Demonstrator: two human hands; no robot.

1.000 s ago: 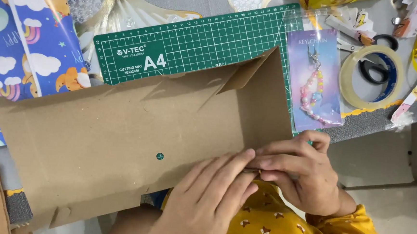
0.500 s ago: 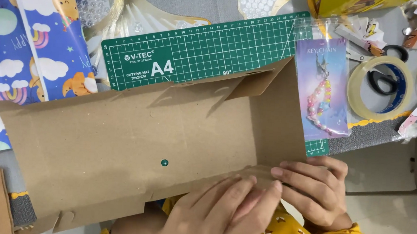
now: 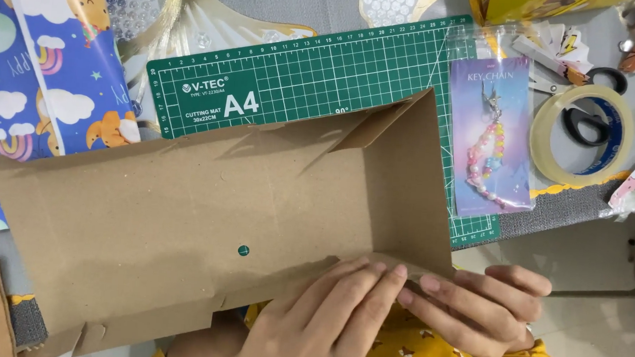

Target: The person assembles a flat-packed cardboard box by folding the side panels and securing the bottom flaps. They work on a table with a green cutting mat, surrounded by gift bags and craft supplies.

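Observation:
A flat brown cardboard box blank (image 3: 205, 216) with its sides partly folded up lies across a green cutting mat (image 3: 301, 89). My left hand (image 3: 323, 318) presses its fingertips on the near wall of the box, near the right corner. My right hand (image 3: 479, 306) pinches the same near edge at the lower right corner, fingers pointing left and touching the left hand's fingertips. A small green dot shows on the box floor.
A packaged bead keychain (image 3: 490, 138) lies on the mat's right edge. A roll of clear tape (image 3: 581, 136), black-handled scissors (image 3: 595, 81) and paper scraps lie at the right. Blue patterned wrapping paper (image 3: 36, 88) lies at the left; bubble wrap lies at the top.
The box has shifted a little away and to the right on the mat. Both hands slid down along the near edge to its right corner; the right hand's fingers now lie flatter.

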